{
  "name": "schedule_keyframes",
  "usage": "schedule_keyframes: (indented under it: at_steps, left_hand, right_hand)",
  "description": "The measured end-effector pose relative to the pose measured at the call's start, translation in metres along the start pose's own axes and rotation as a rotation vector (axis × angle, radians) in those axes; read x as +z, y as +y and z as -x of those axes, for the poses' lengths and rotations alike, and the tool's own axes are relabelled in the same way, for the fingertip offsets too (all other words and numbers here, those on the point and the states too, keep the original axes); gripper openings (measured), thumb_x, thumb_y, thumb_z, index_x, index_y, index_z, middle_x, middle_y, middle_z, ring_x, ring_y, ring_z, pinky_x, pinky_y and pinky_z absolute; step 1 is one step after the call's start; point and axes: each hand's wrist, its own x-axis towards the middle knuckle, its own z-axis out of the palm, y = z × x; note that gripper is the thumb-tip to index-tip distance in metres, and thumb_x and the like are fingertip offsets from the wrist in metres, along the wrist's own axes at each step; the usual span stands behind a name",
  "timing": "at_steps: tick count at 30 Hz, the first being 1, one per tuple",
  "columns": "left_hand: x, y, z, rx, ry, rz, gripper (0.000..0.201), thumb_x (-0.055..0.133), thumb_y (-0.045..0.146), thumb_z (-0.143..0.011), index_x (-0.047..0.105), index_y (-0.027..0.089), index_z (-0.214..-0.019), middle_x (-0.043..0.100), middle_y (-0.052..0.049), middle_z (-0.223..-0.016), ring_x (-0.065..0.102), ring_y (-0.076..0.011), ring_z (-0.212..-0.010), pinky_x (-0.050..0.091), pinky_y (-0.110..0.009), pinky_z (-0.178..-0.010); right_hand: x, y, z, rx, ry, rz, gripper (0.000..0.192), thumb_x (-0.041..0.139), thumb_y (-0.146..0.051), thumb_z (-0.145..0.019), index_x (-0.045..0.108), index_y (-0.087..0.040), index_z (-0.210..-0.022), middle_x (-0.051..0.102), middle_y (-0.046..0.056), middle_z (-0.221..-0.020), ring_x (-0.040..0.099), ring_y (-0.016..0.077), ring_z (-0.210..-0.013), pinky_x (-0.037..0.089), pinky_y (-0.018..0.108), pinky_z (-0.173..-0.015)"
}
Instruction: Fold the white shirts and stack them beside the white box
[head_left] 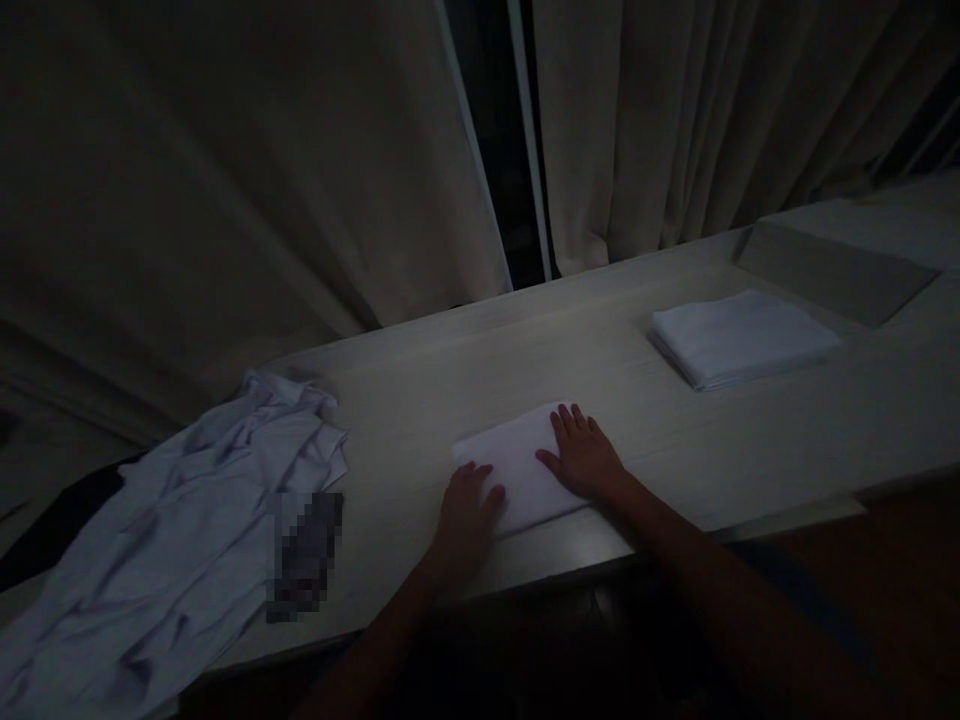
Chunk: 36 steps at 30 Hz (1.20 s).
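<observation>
Currently both hands flat on a small folded white cloth (521, 468) near the front edge of the long pale counter (420, 390). Left hand (466, 505) sits on the cloth's near-left corner, fingers loosely spread, palm down, not pinching. Right hand (583, 455) lies on the cloth's right end, fingers spread and pointing away, palm pressing down. So the cloth lies under and between both palms, its middle strip uncovered. No grasp on either side, just flat contact. Farther right and further back on the counter: a folded white stack (739, 338), well apart from the hands. Left end of the counter: a crumpled heap of pale laundry (180, 540) spilling over the near edge. Curtains (240, 170) hang behind the counter. Lighting very dim.
</observation>
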Motion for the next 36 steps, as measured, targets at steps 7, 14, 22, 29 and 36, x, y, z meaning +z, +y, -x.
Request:
schedule_keyframes:
  at_steps: [7, 14, 22, 29, 36]
  left_hand:
    - [0.000, 0.014, -0.017, -0.047, -0.016, -0.131, 0.080, 0.030, 0.070, -0.089, 0.037, 0.015, -0.147, 0.023, -0.020, -0.159, 0.015, -0.0353, -0.148, 0.019, -0.057, -0.116]
    - [0.026, 0.007, 0.015, -0.036, 0.064, -0.174, 0.082, 0.024, 0.068, -0.091, 0.031, 0.011, -0.149, 0.022, -0.017, -0.160, 0.012, -0.0301, -0.150, 0.013, -0.051, -0.120]
    - [0.026, 0.012, 0.034, -0.024, 0.099, -0.140, 0.083, 0.020, 0.068, -0.091, 0.033, 0.010, -0.149, 0.023, -0.016, -0.160, 0.013, -0.0303, -0.150, 0.013, -0.051, -0.121]
    - [0.024, 0.012, 0.037, -0.015, 0.130, -0.117, 0.083, 0.020, 0.068, -0.091, 0.036, 0.010, -0.148, 0.025, -0.017, -0.159, 0.015, -0.0310, -0.149, 0.012, -0.052, -0.121]
    - [0.024, 0.012, 0.035, -0.011, 0.139, -0.128, 0.082, 0.021, 0.067, -0.091, 0.038, 0.009, -0.146, 0.027, -0.018, -0.158, 0.018, -0.0310, -0.148, 0.013, -0.051, -0.120]
  right_hand:
    - [-0.001, 0.000, 0.010, -0.020, 0.002, 0.009, 0.083, 0.028, -0.067, -0.094, 0.032, -0.007, -0.151, 0.022, 0.019, -0.159, 0.012, 0.0345, -0.148, 0.016, 0.055, -0.117]
    - [-0.003, -0.002, 0.030, -0.020, -0.011, 0.029, 0.085, 0.026, -0.069, -0.093, 0.031, -0.008, -0.152, 0.021, 0.018, -0.159, 0.010, 0.0341, -0.149, 0.015, 0.054, -0.117]
    - [-0.012, 0.001, 0.058, 0.018, 0.106, -0.023, 0.071, 0.035, -0.060, -0.094, 0.045, -0.008, -0.143, 0.038, 0.018, -0.152, 0.031, 0.0306, -0.143, 0.026, 0.045, -0.115]
    - [-0.029, 0.001, 0.105, 0.408, 0.089, -0.122, 0.066, 0.039, -0.061, -0.092, 0.058, -0.006, -0.124, 0.066, 0.022, -0.115, 0.063, 0.0315, -0.107, 0.045, 0.041, -0.093]
    - [-0.056, -0.012, 0.105, 0.631, -0.066, -0.701, 0.043, 0.071, -0.056, -0.070, 0.067, -0.015, -0.084, 0.072, 0.015, -0.089, 0.068, 0.0311, -0.088, 0.050, 0.037, -0.075]
